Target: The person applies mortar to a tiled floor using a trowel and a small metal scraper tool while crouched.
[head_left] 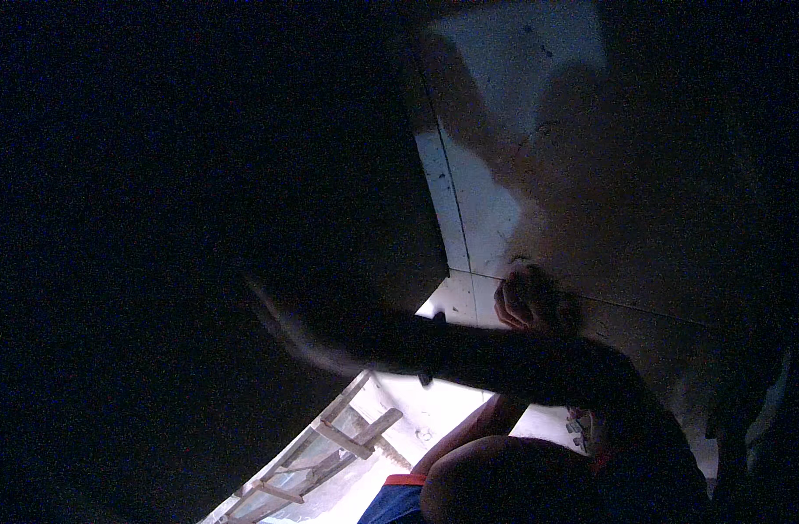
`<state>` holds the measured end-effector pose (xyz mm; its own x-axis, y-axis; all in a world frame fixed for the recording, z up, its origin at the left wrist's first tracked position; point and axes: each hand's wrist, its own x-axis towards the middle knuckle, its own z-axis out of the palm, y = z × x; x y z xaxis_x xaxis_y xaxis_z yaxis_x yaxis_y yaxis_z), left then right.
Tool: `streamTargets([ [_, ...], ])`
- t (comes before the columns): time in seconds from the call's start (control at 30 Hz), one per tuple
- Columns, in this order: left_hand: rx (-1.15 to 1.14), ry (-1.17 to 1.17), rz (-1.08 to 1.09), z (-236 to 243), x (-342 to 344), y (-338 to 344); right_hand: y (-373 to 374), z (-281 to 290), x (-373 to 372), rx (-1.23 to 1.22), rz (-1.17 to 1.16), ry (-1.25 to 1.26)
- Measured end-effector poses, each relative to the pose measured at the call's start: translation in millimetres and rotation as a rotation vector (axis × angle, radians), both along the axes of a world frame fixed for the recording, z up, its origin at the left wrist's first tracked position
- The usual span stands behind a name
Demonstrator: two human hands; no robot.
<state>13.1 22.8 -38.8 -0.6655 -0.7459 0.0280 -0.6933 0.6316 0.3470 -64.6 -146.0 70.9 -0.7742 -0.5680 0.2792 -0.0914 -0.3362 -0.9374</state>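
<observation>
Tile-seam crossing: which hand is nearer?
Left, as far as this dim view shows. The left hand, curled, is just right of the tile-seam crossing and slightly lower in the picture. The right hand, blurred, is farther off to its left.

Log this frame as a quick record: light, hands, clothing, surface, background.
light: mostly dark, glare at lower centre-left
outstretched hand: reaching toward picture left, blurred; any hold unclear
curled hand: fingers bent, by the tiled surface; contact unclear
hand sides: left/right can't be told
clothing: blue shorts, red trim
tiled surface: pale, dark joint lines, shadows across it
background: wooden slats, lower left
</observation>
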Motion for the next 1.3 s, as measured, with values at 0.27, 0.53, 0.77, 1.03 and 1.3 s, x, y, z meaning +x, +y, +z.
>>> streamTargets([
  [0.27, -0.001, -0.008, 0.011, -2.5, -1.1, -3.6, -35.3, -91.4, -94.1, 0.312, -0.273, -0.067],
  [0.53, -0.007, 0.019, 0.027, -5.5, -1.2, -5.8, 42.7, -75.2, 53.5, 0.288, -0.055, -0.104],
  [0.77, 0.004, 0.036, 0.037, -15.8, -10.7, -6.3, 32.5, -35.3, -22.5, 0.18, 0.114, 0.086],
  [1.03, 0.045, 0.021, 0.056, -21.0, -19.2, 6.0, -5.0, -100.8, -106.4, 0.572, -0.14, 0.519],
  [1.3, 0.163, 0.325, 0.175, -28.1, 31.0, -20.7, 7.1, -132.5, -12.9, 0.46, -0.054, 0.238],
])
